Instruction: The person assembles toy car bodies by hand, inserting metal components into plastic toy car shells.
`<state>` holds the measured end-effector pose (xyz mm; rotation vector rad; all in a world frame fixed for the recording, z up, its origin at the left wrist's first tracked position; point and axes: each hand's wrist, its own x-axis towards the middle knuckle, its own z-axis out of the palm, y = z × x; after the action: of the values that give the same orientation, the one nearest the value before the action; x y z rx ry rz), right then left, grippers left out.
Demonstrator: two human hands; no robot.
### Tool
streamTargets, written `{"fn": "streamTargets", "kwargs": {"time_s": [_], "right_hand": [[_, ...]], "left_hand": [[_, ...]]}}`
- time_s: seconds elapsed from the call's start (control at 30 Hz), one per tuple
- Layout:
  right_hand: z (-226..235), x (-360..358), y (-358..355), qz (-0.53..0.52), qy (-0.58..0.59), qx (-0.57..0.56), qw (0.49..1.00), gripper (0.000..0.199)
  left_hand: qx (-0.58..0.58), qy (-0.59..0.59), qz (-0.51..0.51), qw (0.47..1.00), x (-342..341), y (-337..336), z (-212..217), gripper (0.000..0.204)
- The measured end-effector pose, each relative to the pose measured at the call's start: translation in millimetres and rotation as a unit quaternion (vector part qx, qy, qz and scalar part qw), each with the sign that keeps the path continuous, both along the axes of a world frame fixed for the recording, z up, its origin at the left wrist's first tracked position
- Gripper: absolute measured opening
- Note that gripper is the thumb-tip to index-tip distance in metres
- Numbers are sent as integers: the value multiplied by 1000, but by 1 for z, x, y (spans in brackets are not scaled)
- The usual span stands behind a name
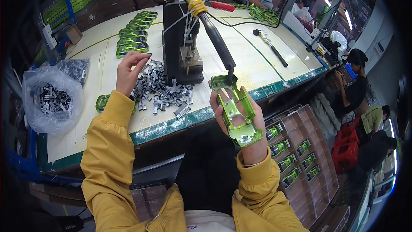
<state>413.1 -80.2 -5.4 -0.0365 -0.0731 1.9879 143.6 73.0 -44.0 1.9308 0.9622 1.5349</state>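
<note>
My right hand [256, 122] holds a glossy green toy car body shell [234, 114], tilted with its hollow inside facing up. The black handle [219, 43] of a bench press, wrapped in yellow at its top, reaches down to the shell's far end; whether they touch I cannot tell. My left hand [129, 71] is raised beside a heap of small silver-and-black parts [159, 83], thumb and fingers pinched together. A small dark bit shows at its fingertips, too small to name. Below that hand, another green car shell [103, 102] lies on the table, partly hidden by my sleeve.
The black press stand [174, 38] rises from the table [98, 56]. Several green car shells [132, 38] are lined up behind. A plastic bag of small parts [53, 96] sits at left. A brown divided tray [317, 137] holds more shells at right. People work beyond.
</note>
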Motion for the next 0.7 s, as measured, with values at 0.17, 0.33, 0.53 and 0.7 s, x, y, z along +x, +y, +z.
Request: {"fn": "streamTargets", "kwargs": {"time_s": [0.17, 0.33, 0.53, 0.7], "right_hand": [[1, 2, 0, 5, -6, -1, 1000, 39], [4, 3, -1, 7, -18, -20, 1000, 38], [0, 5, -1, 43, 57, -9, 997, 38], [0, 4, -1, 32, 54, -3, 998, 39]], "left_hand": [[114, 35, 60, 991, 7, -4, 7, 12], [10, 40, 25, 999, 6, -5, 5, 12], [-11, -41, 28, 999, 8, -5, 3, 14], [-30, -49, 5, 998, 9, -1, -1, 17]]}}
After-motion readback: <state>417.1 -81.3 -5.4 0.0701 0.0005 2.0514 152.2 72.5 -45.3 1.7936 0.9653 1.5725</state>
